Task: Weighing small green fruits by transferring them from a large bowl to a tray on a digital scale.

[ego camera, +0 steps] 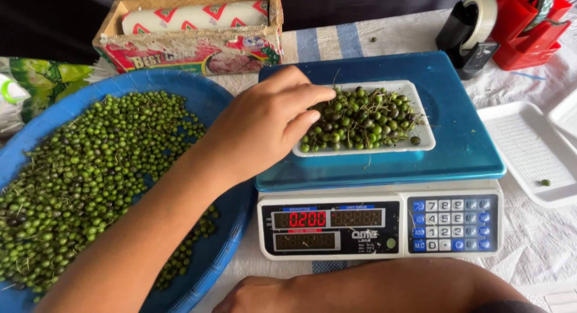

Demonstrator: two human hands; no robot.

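White woven cloth with a blue stripe covers the table (541, 241) under everything. On it sits a blue-topped scale (384, 169) with a lit red readout, and on its pan a white foam tray (424, 139) carries a loose heap of small green berries (360, 118). The left hand (264, 124) reaches across from the left, its fingers (312, 97) drawn close together and touching the near-left edge of the heap, thumb just below them; whether a berry is pinched between them cannot be told. Judging by the filled tray and the live readout, this portion looks close to done, with only small trimming by the berry left. Behind the wrist, a big blue basin (210, 103) holds a wide spread of the same berries (90, 181), so plenty remains unportioned. The right hand (258, 296) rests at the bottom edge, below the scale, fingers hidden, so its state cannot be told. Beyond the fingertips, far right, lie empty white trays (529, 157), one with a single stray berry. Above them stand black and red tape dispensers (499, 27), and a worn cardboard box with a roll of wrap (192, 30) sits past the knuckles. Nothing blocks the tray.
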